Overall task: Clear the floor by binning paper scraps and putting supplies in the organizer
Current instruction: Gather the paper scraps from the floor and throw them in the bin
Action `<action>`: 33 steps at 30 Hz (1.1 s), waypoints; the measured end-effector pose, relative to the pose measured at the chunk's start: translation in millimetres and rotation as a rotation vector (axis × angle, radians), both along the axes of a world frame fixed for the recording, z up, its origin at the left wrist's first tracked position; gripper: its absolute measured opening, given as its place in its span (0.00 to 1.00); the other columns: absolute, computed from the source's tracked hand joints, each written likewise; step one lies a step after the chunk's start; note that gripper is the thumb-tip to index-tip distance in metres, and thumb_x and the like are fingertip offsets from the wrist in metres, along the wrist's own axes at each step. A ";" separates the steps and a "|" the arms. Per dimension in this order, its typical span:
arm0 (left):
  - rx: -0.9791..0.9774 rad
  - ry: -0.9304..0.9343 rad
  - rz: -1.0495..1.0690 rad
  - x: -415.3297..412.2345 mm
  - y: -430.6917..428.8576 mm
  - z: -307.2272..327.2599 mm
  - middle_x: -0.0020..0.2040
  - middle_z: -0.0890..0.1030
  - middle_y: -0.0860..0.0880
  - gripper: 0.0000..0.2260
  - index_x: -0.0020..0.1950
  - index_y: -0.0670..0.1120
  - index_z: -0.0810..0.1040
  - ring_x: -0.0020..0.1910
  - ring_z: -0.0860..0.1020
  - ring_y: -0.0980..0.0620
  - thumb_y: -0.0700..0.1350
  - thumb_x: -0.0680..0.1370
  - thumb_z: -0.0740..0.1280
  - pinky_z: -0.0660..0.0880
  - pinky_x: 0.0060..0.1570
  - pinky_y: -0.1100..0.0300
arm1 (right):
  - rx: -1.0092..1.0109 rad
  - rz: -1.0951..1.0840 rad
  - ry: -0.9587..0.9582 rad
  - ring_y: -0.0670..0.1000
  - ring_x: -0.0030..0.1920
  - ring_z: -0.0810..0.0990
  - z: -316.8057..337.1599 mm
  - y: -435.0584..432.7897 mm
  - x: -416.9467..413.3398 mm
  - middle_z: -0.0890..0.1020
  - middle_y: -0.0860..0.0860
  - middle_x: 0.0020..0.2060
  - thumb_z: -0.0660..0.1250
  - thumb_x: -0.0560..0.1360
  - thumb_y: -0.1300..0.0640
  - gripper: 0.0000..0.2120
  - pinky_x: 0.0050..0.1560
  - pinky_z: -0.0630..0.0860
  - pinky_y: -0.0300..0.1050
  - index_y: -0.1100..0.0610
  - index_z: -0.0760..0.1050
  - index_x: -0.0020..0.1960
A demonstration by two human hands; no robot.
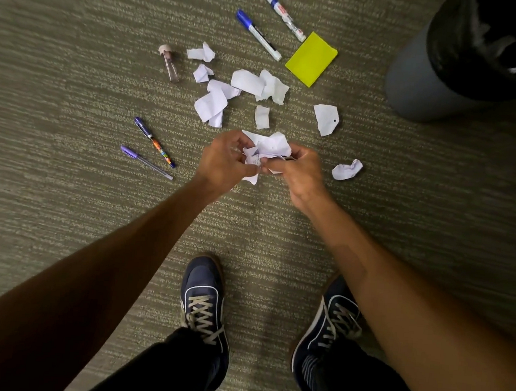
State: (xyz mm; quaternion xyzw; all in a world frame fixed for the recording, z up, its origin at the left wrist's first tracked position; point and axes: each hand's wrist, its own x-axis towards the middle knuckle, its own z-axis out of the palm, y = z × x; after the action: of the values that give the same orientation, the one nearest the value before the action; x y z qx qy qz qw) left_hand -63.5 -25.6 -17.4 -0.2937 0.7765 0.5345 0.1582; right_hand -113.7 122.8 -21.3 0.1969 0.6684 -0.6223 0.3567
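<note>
My left hand (226,159) and my right hand (300,172) meet above the carpet, both gripping one bundle of crumpled white paper scraps (268,148). Several more white scraps (243,92) lie on the floor beyond my hands, one with a dark dot (326,119) to the right and a crumpled ball (346,170) beside my right hand. Two white markers with blue caps (258,35) (283,13) lie at the top, next to a yellow sticky-note pad (311,59). Two purple pens (154,142) (145,161) lie at the left. A small clear tube (169,63) lies upper left.
A grey bin with a black liner (419,84) stands at the upper right, a little paper inside it. My two dark blue shoes (204,296) (330,324) stand on the green-grey carpet below my hands. No organizer is in view.
</note>
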 end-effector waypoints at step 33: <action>0.345 0.165 -0.046 -282.2 236.8 189.1 0.38 0.82 0.50 0.16 0.43 0.47 0.81 0.34 0.80 0.57 0.27 0.67 0.76 0.78 0.36 0.63 | -0.051 -0.677 0.181 0.64 0.52 0.82 204.3 230.8 -213.0 0.81 0.70 0.55 0.69 0.72 0.76 0.14 0.59 0.80 0.58 0.74 0.77 0.58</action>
State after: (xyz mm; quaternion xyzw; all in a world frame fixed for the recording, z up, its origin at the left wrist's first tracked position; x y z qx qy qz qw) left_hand -345.7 211.2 171.7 -0.1995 0.6904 0.6780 0.1543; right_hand -326.7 353.6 183.0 0.3426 0.5784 -0.7366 0.0743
